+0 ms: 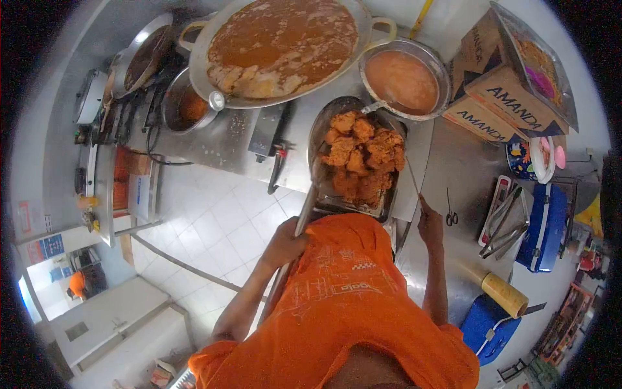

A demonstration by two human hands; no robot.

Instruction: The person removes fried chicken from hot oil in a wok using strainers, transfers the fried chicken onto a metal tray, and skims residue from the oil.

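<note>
My left hand (285, 244) is wrapped round the long handle of a strainer (315, 146), which is over a dark tray (387, 206) at the counter's edge. Brown fried pieces (355, 152) are heaped in the strainer and the tray. In my right hand (430, 222) is a thin metal utensil (413, 174) that points toward the pieces from the right. Above the tray stands a bowl of pinkish-brown liquid (402, 81). A large pan of bubbling brown oil (278, 48) is to its left.
Black scissors (451, 209) and a tray of tongs (502, 220) lie on the right counter. Cardboard boxes (495, 107), blue cases (543, 227) and a yellowish roll (504, 294) are further right. At the left are a smaller pot (188, 107) and, far off, a person in orange (78, 285).
</note>
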